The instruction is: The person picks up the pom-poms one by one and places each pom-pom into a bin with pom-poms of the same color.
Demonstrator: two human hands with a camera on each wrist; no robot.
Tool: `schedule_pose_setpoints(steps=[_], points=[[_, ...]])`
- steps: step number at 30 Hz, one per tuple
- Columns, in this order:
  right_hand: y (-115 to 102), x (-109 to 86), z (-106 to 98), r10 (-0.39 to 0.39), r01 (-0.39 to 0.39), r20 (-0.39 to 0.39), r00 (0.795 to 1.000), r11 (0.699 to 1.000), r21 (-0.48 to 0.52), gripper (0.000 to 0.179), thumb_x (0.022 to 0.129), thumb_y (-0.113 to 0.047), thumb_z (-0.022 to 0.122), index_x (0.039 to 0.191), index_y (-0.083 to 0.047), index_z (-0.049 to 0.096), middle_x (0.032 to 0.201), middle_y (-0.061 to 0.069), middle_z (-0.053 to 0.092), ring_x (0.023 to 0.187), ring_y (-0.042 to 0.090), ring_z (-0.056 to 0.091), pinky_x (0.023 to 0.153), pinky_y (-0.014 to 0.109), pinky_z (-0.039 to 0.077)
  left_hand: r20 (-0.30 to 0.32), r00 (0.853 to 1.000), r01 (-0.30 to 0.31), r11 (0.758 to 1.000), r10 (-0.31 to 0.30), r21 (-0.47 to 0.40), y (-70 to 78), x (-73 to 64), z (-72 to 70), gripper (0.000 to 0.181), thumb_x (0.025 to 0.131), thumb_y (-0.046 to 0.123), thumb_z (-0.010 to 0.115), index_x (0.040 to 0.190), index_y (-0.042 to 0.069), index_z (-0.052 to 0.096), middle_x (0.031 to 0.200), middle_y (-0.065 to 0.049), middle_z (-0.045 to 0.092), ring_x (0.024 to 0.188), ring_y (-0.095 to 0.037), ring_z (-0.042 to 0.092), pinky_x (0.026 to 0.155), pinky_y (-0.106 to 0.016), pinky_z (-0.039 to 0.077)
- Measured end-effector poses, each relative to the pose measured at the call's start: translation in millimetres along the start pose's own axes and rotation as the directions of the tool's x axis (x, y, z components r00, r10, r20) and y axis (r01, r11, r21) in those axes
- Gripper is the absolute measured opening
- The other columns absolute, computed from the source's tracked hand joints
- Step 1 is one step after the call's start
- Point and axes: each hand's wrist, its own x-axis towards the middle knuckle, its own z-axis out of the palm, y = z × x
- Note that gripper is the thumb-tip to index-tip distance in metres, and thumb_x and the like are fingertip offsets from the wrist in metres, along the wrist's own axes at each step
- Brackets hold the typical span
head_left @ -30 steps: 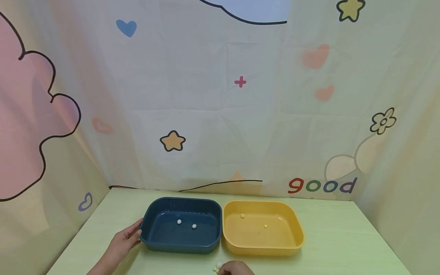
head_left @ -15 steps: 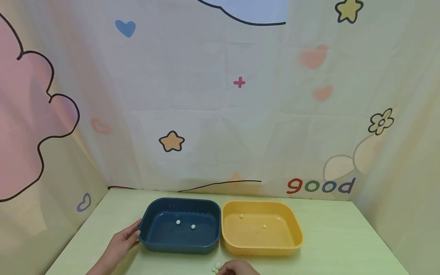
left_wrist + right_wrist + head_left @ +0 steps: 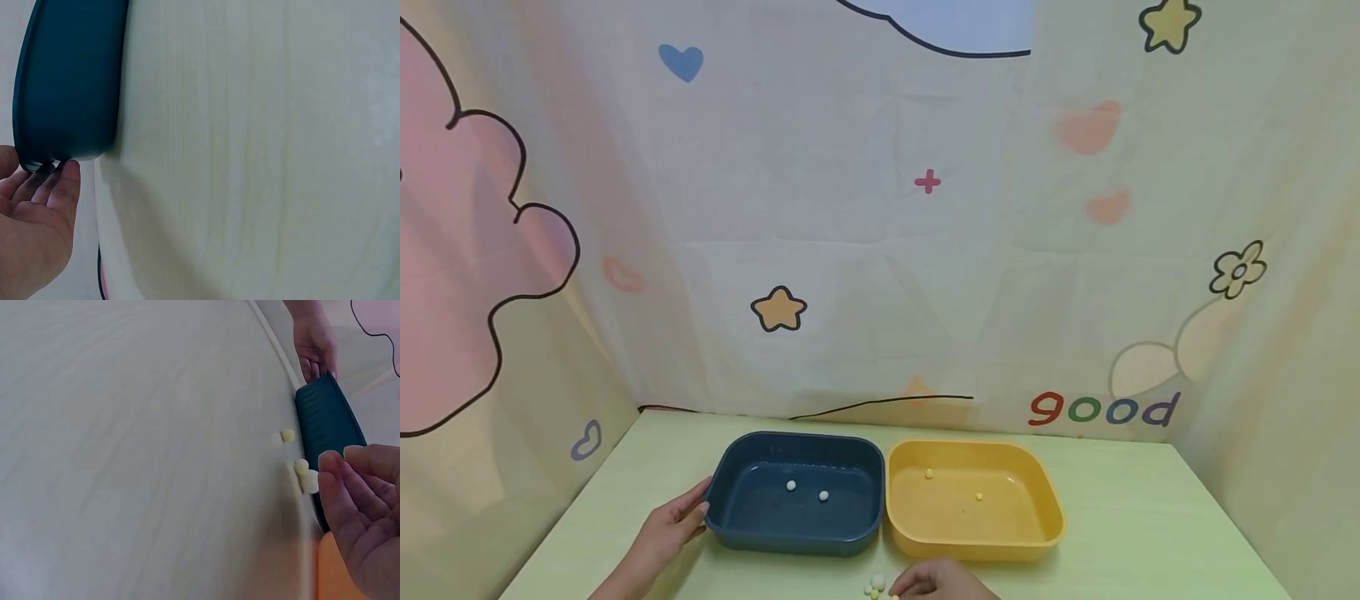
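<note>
My left hand [image 3: 662, 529] holds the left end of a dark blue plastic basin [image 3: 797, 533], thumb at the rim and fingers against the outer wall in the left wrist view. Two small white balls [image 3: 823, 496] lie inside that basin. At the front edge of the head view, my right hand [image 3: 936, 579] pinches a small yellow ball between thumb and fingertips, mostly hidden by them. Just left of it on the table sit a larger white ball [image 3: 878, 581], a small white ball [image 3: 868, 589] and a yellow ball [image 3: 875, 593].
A yellow basin [image 3: 977, 550] stands right beside the blue one, with two small yellow balls [image 3: 979, 497] in it. Both rest on a pale green table [image 3: 1135, 517]. Behind and at the sides hangs a printed curtain [image 3: 850, 208].
My right hand has moved slightly right, away from the loose balls, with its fingertips together. The left hand and both basins keep their places.
</note>
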Motion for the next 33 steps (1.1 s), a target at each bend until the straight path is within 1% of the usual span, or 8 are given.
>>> schedule_pose_setpoints(steps=[2,4,7,10,14,17,25,33], points=[[-13.9,-10.8,-2.0,0.019,-0.019,-0.016,1.000,0.999,0.030,0.018,0.095,-0.017,0.071,0.105,-0.002,0.076,0.095,0.004,0.079,0.086,0.008,0.071,0.077,0.023,0.060,0.000,1.000,0.000,1.000,0.000,-0.002,1.2,-0.4,0.2,0.050,0.109,0.008,0.046,0.155,-0.006,0.034,0.156,-0.031,0.038,0.141,-0.043,0.049,0.099,-0.037,0.061],[-38.4,-26.8,-2.3,0.043,-0.042,-0.045,0.998,0.999,0.021,0.019,0.095,-0.008,0.067,0.107,0.005,0.074,0.096,0.008,0.079,0.086,0.009,0.070,0.078,0.025,0.061,-0.001,1.000,-0.001,1.000,0.001,-0.001,1.6,-0.2,0.4,0.050,0.109,0.008,0.046,0.155,-0.007,0.034,0.156,-0.031,0.038,0.141,-0.043,0.050,0.098,-0.037,0.061],[-46.5,-34.9,-10.0,0.041,-0.039,-0.040,0.998,0.998,0.051,0.021,0.093,-0.009,0.069,0.108,0.004,0.074,0.094,0.004,0.079,0.082,0.006,0.068,0.075,0.020,0.060,0.000,1.000,-0.002,1.000,0.002,-0.005,1.8,0.3,0.3,0.050,0.109,0.007,0.045,0.155,-0.007,0.033,0.156,-0.031,0.038,0.141,-0.043,0.050,0.098,-0.037,0.061],[-50.8,-38.3,-18.7,0.022,-0.020,-0.033,0.999,0.998,0.065,0.024,0.093,-0.008,0.071,0.110,0.008,0.072,0.095,0.007,0.080,0.080,0.005,0.068,0.074,0.018,0.060,-0.003,1.000,-0.002,1.000,0.002,-0.007,1.2,0.7,0.1,0.049,0.109,0.007,0.045,0.155,-0.007,0.034,0.155,-0.031,0.038,0.140,-0.043,0.051,0.098,-0.037,0.061],[-55.6,-41.4,-27.2,-0.014,0.017,-0.034,0.999,0.997,0.080,0.026,0.093,-0.006,0.071,0.111,0.014,0.069,0.093,0.009,0.080,0.076,0.005,0.069,0.075,0.021,0.063,-0.004,1.000,-0.006,1.000,0.006,0.001,0.6,0.1,-0.3,0.049,0.109,0.007,0.046,0.154,-0.008,0.034,0.155,-0.032,0.039,0.138,-0.042,0.052,0.097,-0.037,0.062],[-60.2,-43.5,-33.3,-0.015,0.017,-0.031,0.999,0.996,0.092,0.028,0.093,-0.007,0.072,0.111,0.014,0.068,0.089,0.005,0.079,0.073,0.006,0.069,0.076,0.025,0.065,-0.002,1.000,-0.011,1.000,0.011,0.001,0.8,-0.9,-0.2,0.049,0.108,0.007,0.046,0.154,-0.008,0.034,0.154,-0.032,0.039,0.138,-0.041,0.053,0.097,-0.037,0.062],[-79.8,-46.9,-57.9,-0.066,0.065,0.009,0.998,0.995,0.074,0.027,0.095,-0.007,0.070,0.111,0.014,0.067,0.092,0.001,0.079,0.077,0.007,0.070,0.081,0.030,0.066,0.002,1.000,-0.004,1.000,0.004,-0.016,0.9,-0.2,1.3,0.049,0.109,0.007,0.045,0.154,-0.008,0.034,0.155,-0.032,0.037,0.138,-0.043,0.053,0.097,-0.038,0.062],[-98.1,-41.8,-84.3,-0.060,0.058,0.038,0.997,0.996,0.061,0.029,0.096,-0.008,0.070,0.114,0.013,0.066,0.093,-0.003,0.079,0.079,0.008,0.072,0.085,0.033,0.066,0.006,1.000,-0.004,1.000,0.004,0.004,-1.1,1.4,-0.2,0.050,0.109,0.009,0.046,0.155,-0.007,0.034,0.156,-0.031,0.037,0.141,-0.044,0.050,0.098,-0.038,0.062]])
